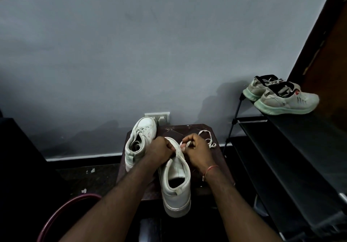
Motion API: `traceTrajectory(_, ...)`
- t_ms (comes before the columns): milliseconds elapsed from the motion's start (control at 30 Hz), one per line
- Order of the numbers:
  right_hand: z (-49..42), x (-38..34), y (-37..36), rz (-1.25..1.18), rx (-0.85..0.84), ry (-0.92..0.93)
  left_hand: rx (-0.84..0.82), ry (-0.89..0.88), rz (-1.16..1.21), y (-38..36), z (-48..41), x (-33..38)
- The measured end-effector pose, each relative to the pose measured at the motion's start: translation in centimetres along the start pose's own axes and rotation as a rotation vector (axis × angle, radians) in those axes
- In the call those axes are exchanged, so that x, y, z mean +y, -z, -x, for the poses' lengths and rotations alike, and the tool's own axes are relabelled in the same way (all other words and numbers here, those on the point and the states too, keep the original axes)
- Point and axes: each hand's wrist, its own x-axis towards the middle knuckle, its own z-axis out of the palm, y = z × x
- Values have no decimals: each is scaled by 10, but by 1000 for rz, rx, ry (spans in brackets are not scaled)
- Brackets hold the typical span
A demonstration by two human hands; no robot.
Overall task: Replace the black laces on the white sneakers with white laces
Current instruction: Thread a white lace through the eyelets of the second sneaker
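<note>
A white sneaker (176,181) lies heel toward me on a small dark table (195,129). My left hand (159,151) grips the sneaker's front by the eyelets. My right hand (197,151) pinches a white lace (183,145) just over the tongue. The lace's loose end (207,138) trails across the table to the right. A second white sneaker (139,140) with a white lace stands to the left, toe toward the wall. No black lace is in view.
A black shoe rack (293,147) stands on the right with a pair of grey running shoes (281,97) on top. A wall socket (159,117) sits behind the table. A dark red hoop (62,215) lies at the lower left.
</note>
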Motion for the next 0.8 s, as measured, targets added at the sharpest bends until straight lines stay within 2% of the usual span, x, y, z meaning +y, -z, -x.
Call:
traceTrajectory(233,-2,0,1,-33,-60,-42,47,-2,-42,-6,4,1)
traceTrajectory(433,-7,-4,17,-7,-214,-33,99,-30,-7,-10,8,-1)
traceTrajectory(800,-4,-3,10,-30,-191,11,65,-10,41,-12,5,-3)
